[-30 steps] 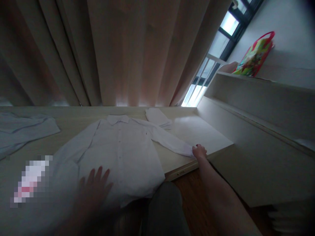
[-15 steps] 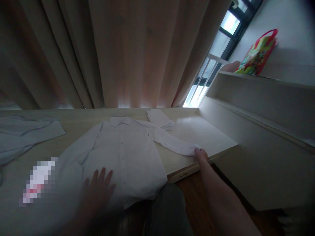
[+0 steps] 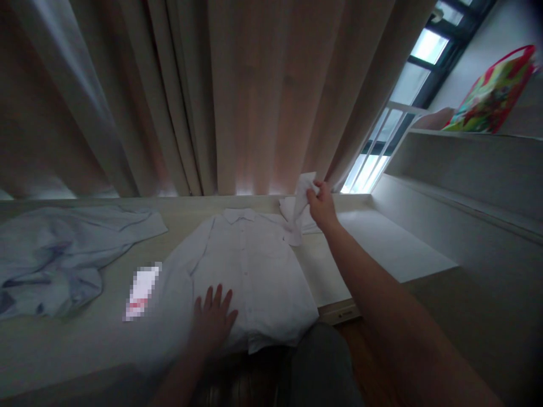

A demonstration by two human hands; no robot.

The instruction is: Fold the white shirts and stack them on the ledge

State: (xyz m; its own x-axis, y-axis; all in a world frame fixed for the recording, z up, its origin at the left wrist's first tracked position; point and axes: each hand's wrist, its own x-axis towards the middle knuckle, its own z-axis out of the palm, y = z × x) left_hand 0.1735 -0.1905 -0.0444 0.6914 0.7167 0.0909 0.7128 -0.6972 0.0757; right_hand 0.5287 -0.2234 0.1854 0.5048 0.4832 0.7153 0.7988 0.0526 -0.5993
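Observation:
A white button-up shirt (image 3: 250, 271) lies front-up on a pale table (image 3: 63, 350), collar toward the curtain. My left hand (image 3: 212, 316) rests flat on the shirt's lower hem, fingers spread. My right hand (image 3: 321, 204) is raised above the table's far side and pinches the cuff of the shirt's right sleeve (image 3: 300, 203), which hangs down from my fingers toward the shoulder. A folded white garment (image 3: 292, 208) lies just behind the lifted sleeve.
A crumpled light-blue shirt (image 3: 63, 254) lies at the left of the table. Beige curtains (image 3: 212, 96) hang behind. At the right a white shelf unit (image 3: 466, 186) carries a colourful bag (image 3: 494, 93). My knee (image 3: 322, 367) sits below the table edge.
My right hand has lifted the sleeve cuff from the table's near-right edge and carried it up and back toward the collar. My left hand stays flat on the hem. The view has shifted left.

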